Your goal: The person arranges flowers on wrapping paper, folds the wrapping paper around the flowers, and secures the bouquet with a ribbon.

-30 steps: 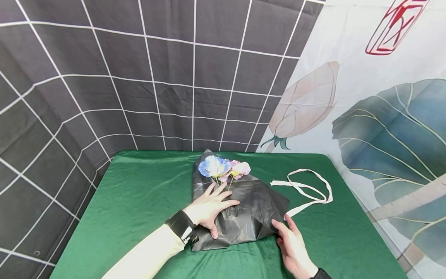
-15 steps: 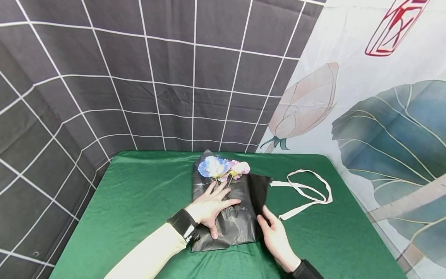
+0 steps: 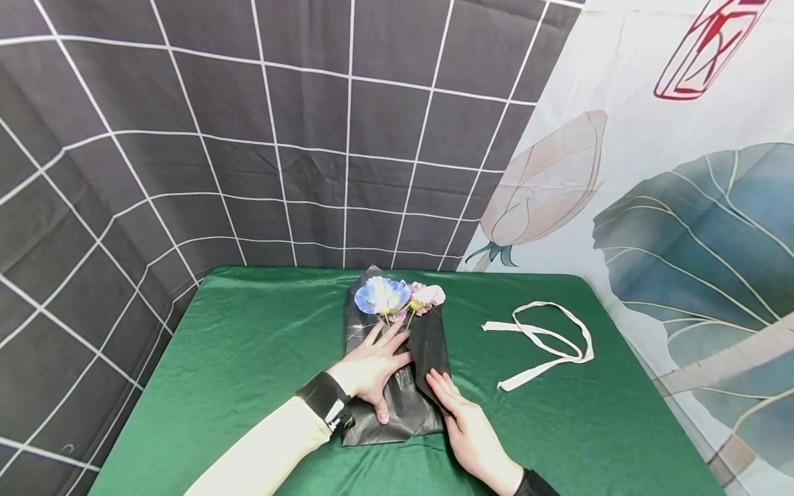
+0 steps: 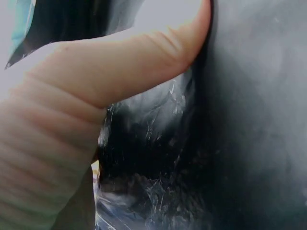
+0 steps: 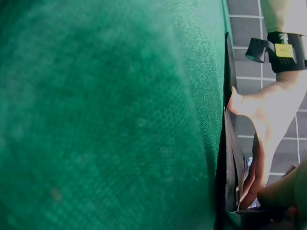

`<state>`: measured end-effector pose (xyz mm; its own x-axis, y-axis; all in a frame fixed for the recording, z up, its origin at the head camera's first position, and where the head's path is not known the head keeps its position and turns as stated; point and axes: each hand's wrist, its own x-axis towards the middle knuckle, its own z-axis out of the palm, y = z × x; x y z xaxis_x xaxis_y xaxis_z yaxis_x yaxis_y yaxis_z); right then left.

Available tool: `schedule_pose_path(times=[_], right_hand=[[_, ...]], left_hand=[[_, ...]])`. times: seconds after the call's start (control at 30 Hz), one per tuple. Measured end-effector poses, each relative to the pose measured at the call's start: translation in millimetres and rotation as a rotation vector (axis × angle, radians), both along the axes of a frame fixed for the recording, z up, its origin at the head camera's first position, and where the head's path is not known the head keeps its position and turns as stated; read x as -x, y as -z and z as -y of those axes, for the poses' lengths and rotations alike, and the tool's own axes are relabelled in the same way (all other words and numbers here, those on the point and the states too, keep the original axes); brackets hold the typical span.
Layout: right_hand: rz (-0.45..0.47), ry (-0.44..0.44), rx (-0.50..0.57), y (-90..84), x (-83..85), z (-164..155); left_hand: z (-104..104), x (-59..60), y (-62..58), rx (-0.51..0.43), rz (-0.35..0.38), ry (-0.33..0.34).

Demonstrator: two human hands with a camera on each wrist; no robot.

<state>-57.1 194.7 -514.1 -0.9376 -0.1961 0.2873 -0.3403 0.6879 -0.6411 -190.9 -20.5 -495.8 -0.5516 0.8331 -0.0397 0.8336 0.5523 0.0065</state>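
With the left hand [image 3: 371,368] flat, fingers spread, on the black wrapping paper [image 3: 397,406], the right hand [image 3: 468,427] presses its folded flap [image 3: 432,348] with straight fingers; tying with the ribbon [image 3: 546,341] likely follows.

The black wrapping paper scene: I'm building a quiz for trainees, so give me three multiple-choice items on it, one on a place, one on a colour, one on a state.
1. Where does the white ribbon lie?
A. right of the wrapping paper
B. under the flowers
C. in the left hand

2. What colour is the tablecloth?
A. red
B. green
C. white

3. How is the left hand placed?
A. clenched in the air
B. flat on the black wrapping paper
C. pinching the ribbon

Key: 1 A, the ribbon lies loose on the cloth, apart from the paper. 2 B, the cloth is shiny green. 3 B, its fingers are spread, pressing the paper below the flowers.
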Motion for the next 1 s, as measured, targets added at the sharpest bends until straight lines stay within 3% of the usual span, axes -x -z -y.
schedule_pose_path(times=[0.2, 0.37, 0.47, 0.67, 0.87, 1.0], right_hand=[[0.009, -0.063, -0.092, -0.8, -1.7, 8.1], [-0.021, -0.113, -0.133, -1.1, -0.9, 14.2], [0.028, -0.076, -0.106, -1.8, -1.1, 16.1], [0.169, 0.082, -0.022, -0.7, -2.7, 18.9], [0.143, 0.002, -0.032, 2.1, -5.2, 20.8], [0.163, -0.039, -0.100, 0.3, -5.8, 24.2]], left_hand=[[0.0, -0.7, 0.9, 0.073, -0.045, -0.028], [0.2, -1.5, 2.0, 0.106, -0.039, -0.053], [-0.3, -1.1, 2.3, 0.092, -0.020, -0.051], [2.5, 0.0, 1.9, -0.008, 0.025, -0.019], [5.1, 1.1, 2.2, -0.060, 0.046, -0.002], [5.4, 1.2, 3.2, -0.040, 0.048, -0.037]])
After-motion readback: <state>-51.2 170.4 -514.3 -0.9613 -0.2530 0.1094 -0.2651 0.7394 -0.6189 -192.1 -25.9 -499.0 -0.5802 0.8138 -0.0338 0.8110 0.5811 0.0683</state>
